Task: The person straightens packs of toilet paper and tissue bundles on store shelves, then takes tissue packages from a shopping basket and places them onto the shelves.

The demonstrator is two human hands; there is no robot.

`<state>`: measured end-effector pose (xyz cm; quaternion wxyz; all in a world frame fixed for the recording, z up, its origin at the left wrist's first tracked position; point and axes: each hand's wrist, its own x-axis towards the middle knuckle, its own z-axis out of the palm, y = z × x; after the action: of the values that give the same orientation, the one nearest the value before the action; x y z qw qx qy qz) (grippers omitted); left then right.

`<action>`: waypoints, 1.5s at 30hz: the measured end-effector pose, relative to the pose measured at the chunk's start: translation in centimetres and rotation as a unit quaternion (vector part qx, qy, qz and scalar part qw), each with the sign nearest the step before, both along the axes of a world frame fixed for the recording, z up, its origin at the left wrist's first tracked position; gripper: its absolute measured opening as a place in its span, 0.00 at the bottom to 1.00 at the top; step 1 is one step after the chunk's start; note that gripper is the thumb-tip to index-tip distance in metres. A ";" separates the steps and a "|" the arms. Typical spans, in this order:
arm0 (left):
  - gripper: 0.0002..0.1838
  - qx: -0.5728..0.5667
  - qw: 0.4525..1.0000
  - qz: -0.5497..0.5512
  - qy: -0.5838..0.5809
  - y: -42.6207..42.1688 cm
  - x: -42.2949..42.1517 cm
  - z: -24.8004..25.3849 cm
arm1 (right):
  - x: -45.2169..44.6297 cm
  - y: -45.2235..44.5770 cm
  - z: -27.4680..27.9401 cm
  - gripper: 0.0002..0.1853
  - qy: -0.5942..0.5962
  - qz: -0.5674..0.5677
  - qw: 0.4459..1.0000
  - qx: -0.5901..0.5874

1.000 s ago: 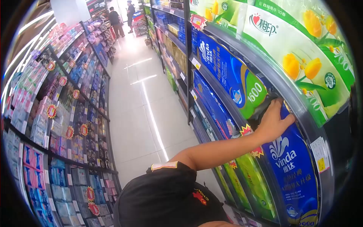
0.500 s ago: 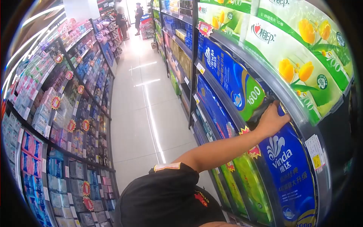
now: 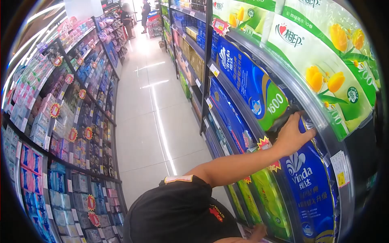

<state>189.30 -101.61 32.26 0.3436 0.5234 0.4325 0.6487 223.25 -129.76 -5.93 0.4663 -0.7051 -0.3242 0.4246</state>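
My left hand (image 3: pixel 295 134) reaches to the shelf on the right, its fingers curled over the upper end of a blue Vinda package (image 3: pixel 308 186). The package stands behind the clear shelf edge. Another blue package (image 3: pixel 243 77), marked 1600, lies just beyond the hand. At the bottom edge my right hand (image 3: pixel 256 234) shows in part, its fingers apart, close to the lower end of a green package (image 3: pixel 269 194). Nothing can be seen in it.
White and green tissue packs (image 3: pixel 308 52) with yellow tulips fill the upper right shelf. Across the tiled aisle (image 3: pixel 152 117), a long rack (image 3: pixel 52 154) holds many small packs. Two people (image 3: pixel 145 16) stand at the far end. A price tag (image 3: pixel 340 168) hangs on the shelf edge.
My right hand has come into view at the bottom edge. My left hand stays on the blue package, whose upper end has shifted slightly. The view has turned a little.
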 end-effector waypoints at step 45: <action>0.47 0.062 0.984 -0.051 -0.158 -6.6 -2.8 -7.4 | -4.0 1.9 24.5 0.24 0.068 -0.366 0.832 0.412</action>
<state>186.53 -108.22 24.81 0.4072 0.4557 0.3047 0.7305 219.26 -127.86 18.57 0.8557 -0.4841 -0.1553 0.0967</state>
